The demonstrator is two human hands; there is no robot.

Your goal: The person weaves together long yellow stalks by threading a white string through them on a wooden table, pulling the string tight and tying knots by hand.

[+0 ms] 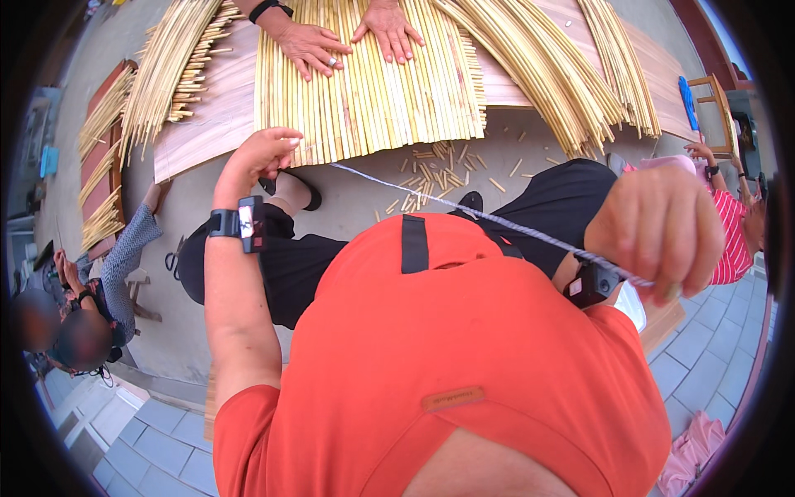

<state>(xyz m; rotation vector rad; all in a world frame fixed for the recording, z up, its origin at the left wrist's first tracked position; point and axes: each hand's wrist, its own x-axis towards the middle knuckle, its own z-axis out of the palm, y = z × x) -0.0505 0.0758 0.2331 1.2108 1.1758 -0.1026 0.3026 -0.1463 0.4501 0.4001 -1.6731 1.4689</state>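
A pale twisted cord [513, 226] stretches taut from the near edge of a mat of yellow reed stalks [373, 108] to my right hand [658, 232], which is raised at the right with its fingers closed round it. At the mat's near left corner is my left hand [263, 155], thumb and fingers pinched together; what they hold, if anything, is too small to make out. Across the table, another person's two hands [348, 41] lie flat on the stalks.
Bundles of loose stalks [546, 66] lie on the wooden table [211, 108] on both sides of the mat. Cut stalk pieces [435, 174] litter the floor below its edge. Other people sit at the far left and far right, near a wooden chair [714, 108].
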